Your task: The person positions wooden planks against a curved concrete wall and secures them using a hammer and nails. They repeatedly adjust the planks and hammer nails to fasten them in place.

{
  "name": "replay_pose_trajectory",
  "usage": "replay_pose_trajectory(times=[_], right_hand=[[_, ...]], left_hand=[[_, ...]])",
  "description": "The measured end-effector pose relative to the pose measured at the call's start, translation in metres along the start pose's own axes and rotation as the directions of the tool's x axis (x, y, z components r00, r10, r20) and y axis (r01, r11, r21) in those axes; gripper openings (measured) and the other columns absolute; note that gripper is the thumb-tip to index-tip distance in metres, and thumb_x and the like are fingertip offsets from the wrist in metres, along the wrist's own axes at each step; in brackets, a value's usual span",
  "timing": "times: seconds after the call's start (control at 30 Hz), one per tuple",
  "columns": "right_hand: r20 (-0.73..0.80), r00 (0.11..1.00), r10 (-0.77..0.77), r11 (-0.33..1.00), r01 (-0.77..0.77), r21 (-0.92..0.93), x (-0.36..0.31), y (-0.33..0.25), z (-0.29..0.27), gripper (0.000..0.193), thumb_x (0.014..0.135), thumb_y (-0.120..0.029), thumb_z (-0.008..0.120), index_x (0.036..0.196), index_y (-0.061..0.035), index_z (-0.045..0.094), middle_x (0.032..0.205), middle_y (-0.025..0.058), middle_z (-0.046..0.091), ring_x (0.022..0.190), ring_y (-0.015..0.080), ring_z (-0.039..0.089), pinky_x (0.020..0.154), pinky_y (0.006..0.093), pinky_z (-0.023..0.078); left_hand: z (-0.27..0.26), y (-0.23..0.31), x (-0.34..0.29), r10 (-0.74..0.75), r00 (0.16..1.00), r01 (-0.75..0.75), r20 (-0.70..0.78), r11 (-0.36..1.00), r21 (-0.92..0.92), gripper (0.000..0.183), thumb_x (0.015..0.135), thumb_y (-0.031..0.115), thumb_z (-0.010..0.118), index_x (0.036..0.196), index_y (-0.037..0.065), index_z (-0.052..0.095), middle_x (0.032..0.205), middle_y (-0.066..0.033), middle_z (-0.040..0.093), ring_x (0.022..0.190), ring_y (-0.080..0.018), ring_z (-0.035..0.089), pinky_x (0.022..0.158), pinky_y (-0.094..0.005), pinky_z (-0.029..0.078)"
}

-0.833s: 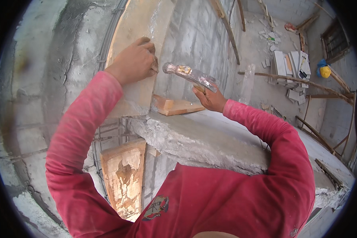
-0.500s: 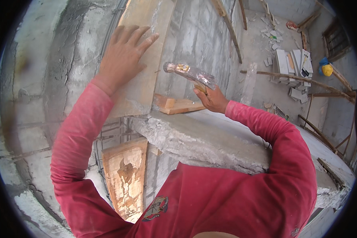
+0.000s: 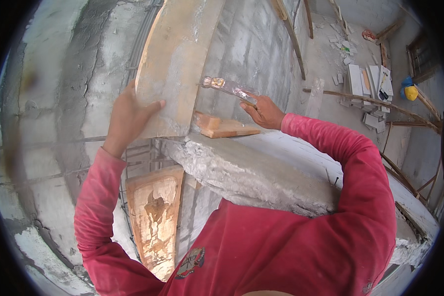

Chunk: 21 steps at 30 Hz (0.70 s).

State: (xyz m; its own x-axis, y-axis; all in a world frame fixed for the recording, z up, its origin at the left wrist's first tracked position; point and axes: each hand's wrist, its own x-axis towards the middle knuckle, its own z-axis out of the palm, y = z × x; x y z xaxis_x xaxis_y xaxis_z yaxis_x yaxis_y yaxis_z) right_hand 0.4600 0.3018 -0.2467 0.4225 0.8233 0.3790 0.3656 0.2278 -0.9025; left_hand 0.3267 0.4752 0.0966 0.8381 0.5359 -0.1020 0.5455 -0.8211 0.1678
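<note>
Hands [image 3: 128, 118] on rough plank [image 3: 175, 64], hammer [image 3: 229, 89]

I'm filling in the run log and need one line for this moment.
left hand: gripping wooden board edge | right hand: holds hammer raised | wood block: on concrete ledge

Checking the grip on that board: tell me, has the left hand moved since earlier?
Yes. The left hand slid down the upright board, toward the concrete ledge.
</note>
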Motion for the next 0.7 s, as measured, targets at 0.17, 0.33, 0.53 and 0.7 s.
replay_pose_trajectory(times=[0.17, 0.33, 0.53, 0.7], right_hand=[[-0.097, 0.995, 0.023, 0.999, -0.018, 0.05, -0.002, -0.011, 0.0, 0.034, 0.107, -0.024, 0.059, 0.131, -0.0014, 0.061, 0.088, 0.0239, 0.068, 0.08, 0.0419, 0.066, 0.072, 0.051, 0.049], [-0.273, 0.918, -0.287, 0.957, 0.264, -0.118, -0.017, 0.016, 0.028, 0.03, 0.107, -0.021, 0.058, 0.131, -0.003, 0.061, 0.091, 0.0226, 0.069, 0.083, 0.0411, 0.068, 0.076, 0.0506, 0.051], [0.011, 0.97, 0.242, 0.965, -0.242, 0.096, -0.004, -0.027, 0.005, 0.03, 0.107, -0.019, 0.058, 0.134, -0.0054, 0.062, 0.098, 0.0198, 0.071, 0.088, 0.0404, 0.07, 0.085, 0.048, 0.055], [-0.277, 0.932, -0.235, 0.972, 0.225, -0.067, -0.016, 0.006, 0.028, 0.038, 0.107, -0.021, 0.058, 0.142, -0.0078, 0.055, 0.092, 0.0213, 0.069, 0.082, 0.0421, 0.068, 0.076, 0.0486, 0.053]], left_hand=[[0.001, -0.001, -0.004, 0.011, 0.999, -0.008, -0.047, 0.999, 0.054, 0.056, 0.085, 0.017, 0.083, 0.13, -0.007, 0.06, 0.11, -0.0219, 0.075, 0.099, -0.0282, 0.075, 0.088, -0.0388, 0.057], [0.003, 0.007, -0.003, 0.011, 0.997, -0.005, -0.072, 0.996, 0.089, 0.059, 0.084, 0.024, 0.083, 0.128, -0.007, 0.061, 0.111, -0.0256, 0.075, 0.103, -0.0381, 0.074, 0.09, -0.0429, 0.057], [0.004, 0.005, -0.004, -0.043, 0.994, 0.059, -0.097, 0.985, 0.164, 0.06, 0.083, 0.025, 0.084, 0.128, -0.007, 0.062, 0.111, -0.027, 0.074, 0.105, -0.0408, 0.073, 0.09, -0.0453, 0.056], [0.004, 0.01, -0.004, -0.034, 0.996, 0.044, -0.081, 0.991, 0.126, 0.06, 0.083, 0.025, 0.084, 0.128, -0.007, 0.061, 0.112, -0.0279, 0.074, 0.105, -0.0409, 0.073, 0.091, -0.0453, 0.056]])
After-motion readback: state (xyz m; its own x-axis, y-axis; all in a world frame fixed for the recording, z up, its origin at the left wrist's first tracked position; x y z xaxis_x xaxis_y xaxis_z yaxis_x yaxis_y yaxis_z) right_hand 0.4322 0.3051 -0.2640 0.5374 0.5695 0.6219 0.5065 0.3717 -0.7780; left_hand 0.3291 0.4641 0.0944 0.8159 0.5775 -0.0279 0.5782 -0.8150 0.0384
